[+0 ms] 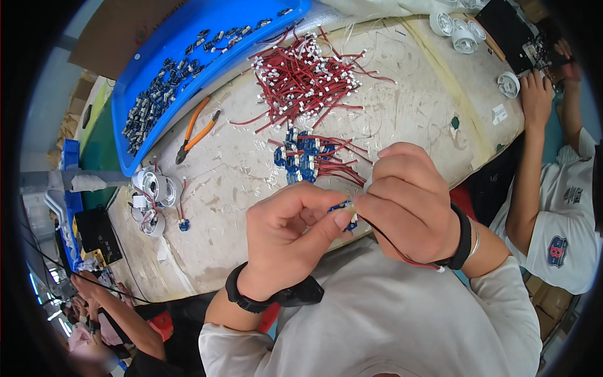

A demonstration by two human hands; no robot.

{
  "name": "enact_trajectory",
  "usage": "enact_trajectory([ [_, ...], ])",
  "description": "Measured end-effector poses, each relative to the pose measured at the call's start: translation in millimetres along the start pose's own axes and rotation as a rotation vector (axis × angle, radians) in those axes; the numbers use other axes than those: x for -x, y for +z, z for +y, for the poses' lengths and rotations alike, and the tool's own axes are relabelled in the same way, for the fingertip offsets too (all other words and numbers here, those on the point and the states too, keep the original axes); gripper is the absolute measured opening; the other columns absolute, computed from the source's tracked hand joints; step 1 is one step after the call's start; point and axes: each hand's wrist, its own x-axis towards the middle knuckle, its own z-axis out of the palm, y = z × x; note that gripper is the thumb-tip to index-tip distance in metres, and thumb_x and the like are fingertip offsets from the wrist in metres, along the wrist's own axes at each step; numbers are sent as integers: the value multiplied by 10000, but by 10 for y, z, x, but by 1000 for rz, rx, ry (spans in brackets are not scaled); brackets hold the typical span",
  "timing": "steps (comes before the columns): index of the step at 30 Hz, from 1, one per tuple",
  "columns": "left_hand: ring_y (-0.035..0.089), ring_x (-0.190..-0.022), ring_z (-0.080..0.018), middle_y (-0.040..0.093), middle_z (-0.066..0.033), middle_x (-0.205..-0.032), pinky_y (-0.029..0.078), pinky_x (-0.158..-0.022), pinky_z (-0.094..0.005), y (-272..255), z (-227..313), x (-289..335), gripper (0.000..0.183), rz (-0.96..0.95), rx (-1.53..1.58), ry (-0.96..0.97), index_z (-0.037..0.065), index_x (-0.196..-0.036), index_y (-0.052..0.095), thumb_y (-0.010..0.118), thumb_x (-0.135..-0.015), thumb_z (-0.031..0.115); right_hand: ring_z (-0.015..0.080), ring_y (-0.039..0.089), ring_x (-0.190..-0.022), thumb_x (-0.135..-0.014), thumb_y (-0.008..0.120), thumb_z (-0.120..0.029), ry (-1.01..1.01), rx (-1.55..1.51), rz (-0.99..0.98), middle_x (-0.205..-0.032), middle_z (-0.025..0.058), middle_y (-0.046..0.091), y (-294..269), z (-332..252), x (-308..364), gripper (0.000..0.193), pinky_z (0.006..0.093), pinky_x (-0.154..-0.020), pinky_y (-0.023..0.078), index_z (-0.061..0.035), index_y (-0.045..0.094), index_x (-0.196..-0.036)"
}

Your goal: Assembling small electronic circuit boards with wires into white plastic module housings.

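My left hand (282, 232) pinches a small blue circuit board (350, 224) between thumb and fingers, close in front of my chest. Against the board, the closed fingers of my right hand (408, 204) grip a red-and-black wire lead (405, 256). Its loose end, tipped with a white connector, hangs below that hand; the end at the board is mostly covered by my fingertips. Just beyond my hands lies a group of blue boards with wires (301, 160). Farther back is a heap of red-and-black leads (308, 81) with white connectors.
A blue tray (169, 47) at the far left holds many small boards. Orange-handled cutters (195, 129) lie beside it. White round housings (157, 188) and a wired board (183, 224) sit left; more housings (465, 38) stand far right. Co-workers' arms (534, 119) flank the table.
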Motion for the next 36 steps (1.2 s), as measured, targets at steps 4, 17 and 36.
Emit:
enact_trajectory([
  [4,584,-746,-137,577,-104,-900,487,-661,-240,-149,-30,-15,195,-112,-82,8,-52,-989,529,561,-806,7,232,510,-699,-571,651,-81,72,-146,2,-711,68,522,12,72,25,176,377,-710,435,-42,546,-706],
  [17,538,-989,-269,423,-146,-1188,477,-812,-368,-70,-162,-100,609,-170,725,-236,76,-1327,201,318,-884,476,312,516,-906,-635,659,-64,194,-323,139,-1042,160,519,60,40,116,318,386,-770,430,-3,566,-933],
  [36,539,-994,-189,487,-104,-1139,490,-802,-335,-46,-183,-17,637,-49,580,-287,30,-1274,297,269,-877,527,294,555,-874,-641,676,-57,335,-290,74,-1024,152,547,74,-71,70,323,344,-735,455,10,568,-938],
])
